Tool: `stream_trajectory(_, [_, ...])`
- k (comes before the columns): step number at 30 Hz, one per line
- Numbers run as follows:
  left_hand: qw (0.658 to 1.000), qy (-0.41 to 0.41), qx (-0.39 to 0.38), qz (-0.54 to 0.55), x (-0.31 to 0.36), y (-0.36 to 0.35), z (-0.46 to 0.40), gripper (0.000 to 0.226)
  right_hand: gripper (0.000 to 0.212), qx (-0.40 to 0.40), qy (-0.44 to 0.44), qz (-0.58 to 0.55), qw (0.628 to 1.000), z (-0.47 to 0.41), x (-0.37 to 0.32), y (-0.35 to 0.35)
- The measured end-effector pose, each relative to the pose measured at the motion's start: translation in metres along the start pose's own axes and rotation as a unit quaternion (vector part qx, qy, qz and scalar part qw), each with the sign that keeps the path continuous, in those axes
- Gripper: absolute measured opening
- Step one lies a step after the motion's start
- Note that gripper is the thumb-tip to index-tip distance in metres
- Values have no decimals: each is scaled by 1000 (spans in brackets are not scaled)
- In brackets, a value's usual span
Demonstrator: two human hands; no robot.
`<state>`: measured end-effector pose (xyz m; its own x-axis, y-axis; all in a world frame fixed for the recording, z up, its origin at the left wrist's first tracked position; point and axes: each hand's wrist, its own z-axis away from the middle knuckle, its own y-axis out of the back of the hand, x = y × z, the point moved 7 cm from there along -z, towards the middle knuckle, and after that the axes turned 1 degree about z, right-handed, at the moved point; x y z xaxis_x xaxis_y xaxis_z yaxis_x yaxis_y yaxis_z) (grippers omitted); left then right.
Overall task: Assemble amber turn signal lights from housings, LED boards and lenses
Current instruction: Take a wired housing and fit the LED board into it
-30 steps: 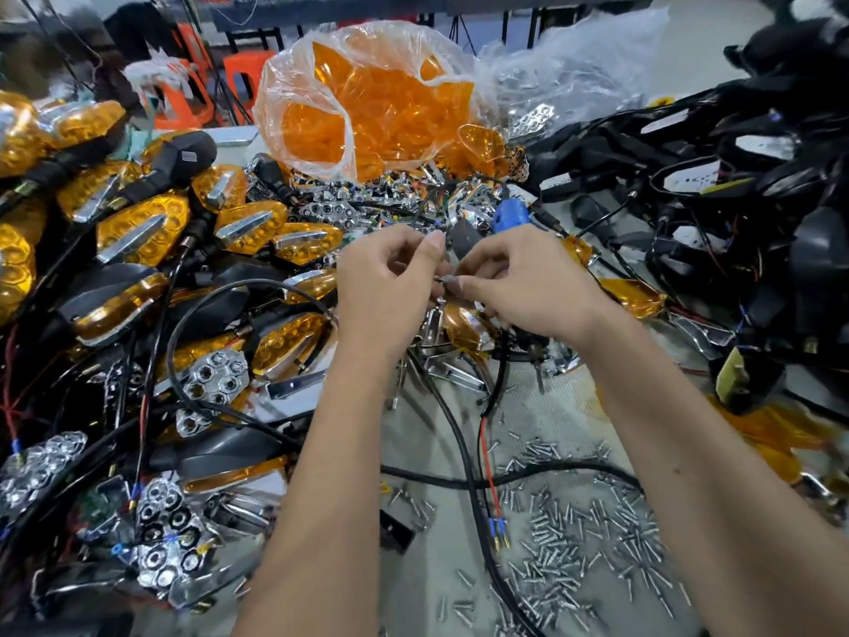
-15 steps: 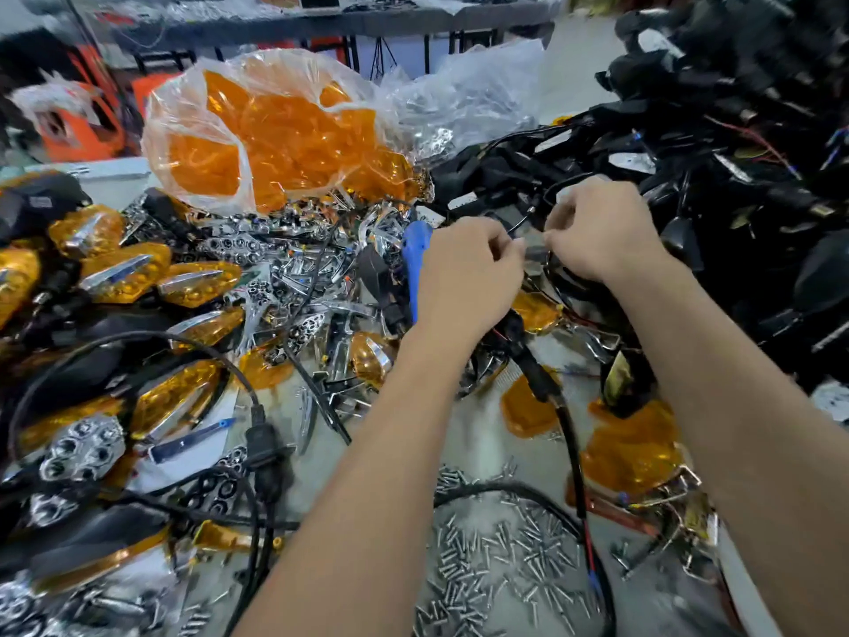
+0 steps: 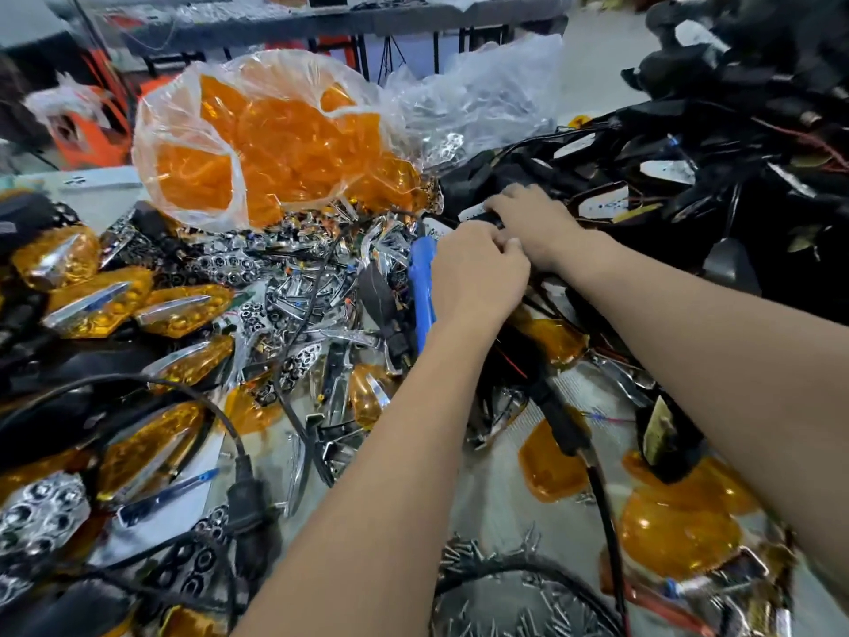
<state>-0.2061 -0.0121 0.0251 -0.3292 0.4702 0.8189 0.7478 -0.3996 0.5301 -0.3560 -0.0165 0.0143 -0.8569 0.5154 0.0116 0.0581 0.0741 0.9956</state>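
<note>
Reaching into the pile of black housings (image 3: 689, 167), the right hand (image 3: 533, 223) has curled fingers around a black housing piece there. The left hand (image 3: 478, 273) is curled too, touching the right hand; what it holds is hidden. A blue tool (image 3: 421, 287) lies just left of it. The bag of amber lenses (image 3: 275, 135) sits farther left.

— Can you see what your left hand (image 3: 478, 273) and right hand (image 3: 533, 223) grip?
— No; your curled fingers hide it. Your forearms run off the bottom edge, and the far table (image 3: 321, 20) is blurred.
</note>
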Motion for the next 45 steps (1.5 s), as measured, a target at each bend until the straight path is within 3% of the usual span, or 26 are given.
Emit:
stream_trajectory(5, [1000,-7,3,0,1,1,0,34,40,-15,-4,-4,1000,-14,-6,-3])
stream_trajectory(10, [998,1,51,-22,-6,17,1,43,23,137,-7,-84,987,-4,-21,17])
stream_trajectory(13, [993,19,102,-52,-15,32,2,29,31,73,-27,-199,977,-8,-37,9])
stream_trajectory(15, [990,25,122,-69,-18,39,4,26,33,19,-56,-204,977,-9,-44,-1])
stream_trajectory(17, [989,17,124,-80,-19,41,6,28,31,25,-78,-224,971,-6,-45,-3])
stream_trajectory(22, [993,24,115,6,-28,46,1,36,30,115,-160,-342,919,15,-16,10])
stream_trajectory(25, [969,112,94,201,-45,47,-6,28,32,132,-184,-507,832,27,-5,25])
stream_trajectory(27, [938,150,49,308,-45,43,-5,26,21,126,-157,-624,756,33,-13,44])
stream_trajectory(29, [931,143,-33,334,-33,39,-1,32,4,129,-120,-700,692,38,-26,70])
stream_trajectory(31, [924,108,-105,352,-14,40,11,38,4,137,-81,-746,647,42,-41,97])
stream_trajectory(33, [912,78,-140,377,1,51,24,28,23,146,-52,-769,620,47,-56,120])
stream_trajectory(36, [893,42,-206,398,16,79,46,30,24,140,-46,-755,640,54,-77,135])
stream_trajectory(38, [855,26,-305,418,22,98,70,40,13,73,-45,-747,659,62,-97,127])
stream_trajectory(41, [806,46,-471,355,5,114,112,67,10,-36,-24,-760,648,83,-126,98])
stream_trajectory(43, [814,105,-488,297,-27,123,125,84,17,-91,-13,-754,650,100,-141,75])
stream_trajectory(45, [850,170,-425,260,-60,135,125,91,23,-141,-1,-733,665,116,-154,52])
